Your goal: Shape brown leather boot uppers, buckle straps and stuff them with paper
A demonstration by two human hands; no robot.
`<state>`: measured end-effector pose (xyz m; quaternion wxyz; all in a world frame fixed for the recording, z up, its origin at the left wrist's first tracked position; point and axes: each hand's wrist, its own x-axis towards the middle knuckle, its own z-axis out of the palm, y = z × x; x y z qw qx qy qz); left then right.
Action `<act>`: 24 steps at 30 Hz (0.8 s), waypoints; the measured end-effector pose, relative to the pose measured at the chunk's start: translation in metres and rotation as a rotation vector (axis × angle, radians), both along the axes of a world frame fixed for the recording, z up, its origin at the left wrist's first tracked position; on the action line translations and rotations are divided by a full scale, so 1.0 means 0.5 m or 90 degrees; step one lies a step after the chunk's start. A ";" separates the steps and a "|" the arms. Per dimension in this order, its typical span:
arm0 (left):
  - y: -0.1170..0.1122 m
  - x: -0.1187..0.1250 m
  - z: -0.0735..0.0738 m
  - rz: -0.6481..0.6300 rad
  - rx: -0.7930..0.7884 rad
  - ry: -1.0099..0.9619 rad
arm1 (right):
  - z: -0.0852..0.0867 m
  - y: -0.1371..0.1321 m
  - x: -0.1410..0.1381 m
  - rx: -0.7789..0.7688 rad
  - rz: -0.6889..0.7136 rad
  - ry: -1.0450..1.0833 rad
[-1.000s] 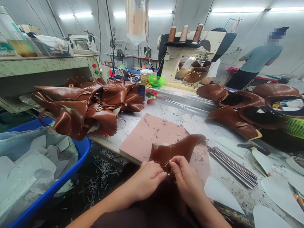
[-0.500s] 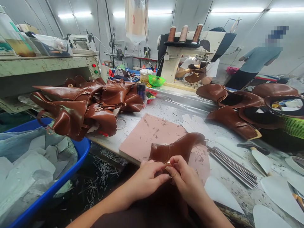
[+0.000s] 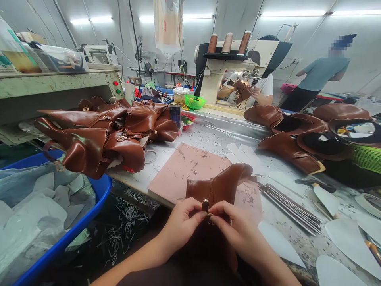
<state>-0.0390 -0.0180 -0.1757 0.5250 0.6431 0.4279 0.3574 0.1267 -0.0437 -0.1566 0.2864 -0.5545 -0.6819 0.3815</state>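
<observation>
A brown leather boot upper (image 3: 223, 186) lies partly on the pink board, its lower part coming toward me under my hands. At its near edge, my left hand (image 3: 187, 214) pinches a small gold-coloured buckle (image 3: 205, 205) on a strap between thumb and forefinger. My right hand (image 3: 230, 220) is closed right beside it, thumb and forefinger pinched on the strap end by the buckle. Fingertips of both hands almost meet, and they hide much of the strap.
Brown boot uppers (image 3: 86, 139) are heaped at left, with more uppers (image 3: 297, 131) at right. A pink board (image 3: 169, 171) lies under the work. Dark strips (image 3: 290, 206) and white pieces lie right. A blue bin (image 3: 101, 198) stands left. Beyond, a person works at a sewing machine (image 3: 214, 75).
My fingers have shifted around the buckle, which now shows more clearly between them. The co-worker at the machine has raised and turned a brown piece. The view has moved slightly.
</observation>
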 end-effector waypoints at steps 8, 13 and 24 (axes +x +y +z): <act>0.006 -0.004 -0.010 -0.026 0.017 -0.108 | -0.001 0.001 0.001 0.012 -0.047 0.001; 0.010 -0.019 -0.008 -0.099 0.102 -0.075 | -0.008 0.003 -0.005 0.048 -0.052 -0.029; 0.011 -0.010 0.002 -0.011 -0.063 -0.076 | 0.011 0.002 -0.013 0.039 0.049 -0.064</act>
